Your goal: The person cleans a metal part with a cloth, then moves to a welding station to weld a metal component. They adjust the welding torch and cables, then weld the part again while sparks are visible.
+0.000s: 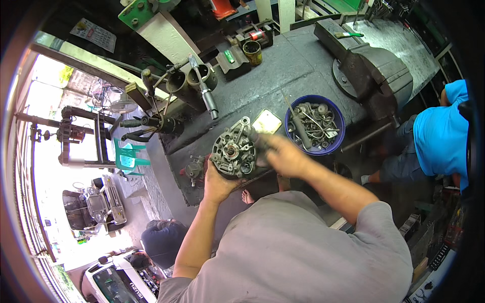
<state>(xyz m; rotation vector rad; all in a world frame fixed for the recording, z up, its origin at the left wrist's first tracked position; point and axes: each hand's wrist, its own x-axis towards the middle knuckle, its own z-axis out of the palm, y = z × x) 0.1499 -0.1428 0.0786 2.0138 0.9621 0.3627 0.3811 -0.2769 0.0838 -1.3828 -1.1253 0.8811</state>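
A round metal housing with a slotted face and bolts, like an alternator, is held upright at the workbench's front edge. My left hand grips it from below on its left side. My right hand is smeared by motion at its right side, fingers curled around something dark that I cannot make out. A pale square tray lies just behind it. A blue basin of metal parts, with a long-handled tool across it, sits to the right. A smaller metal unit stands at the left.
A large vise is mounted at the bench's right. Tool cans line the back left. A person in blue is at the right; another in dark clothes bends at lower left. A green chair and vehicles stand outside.
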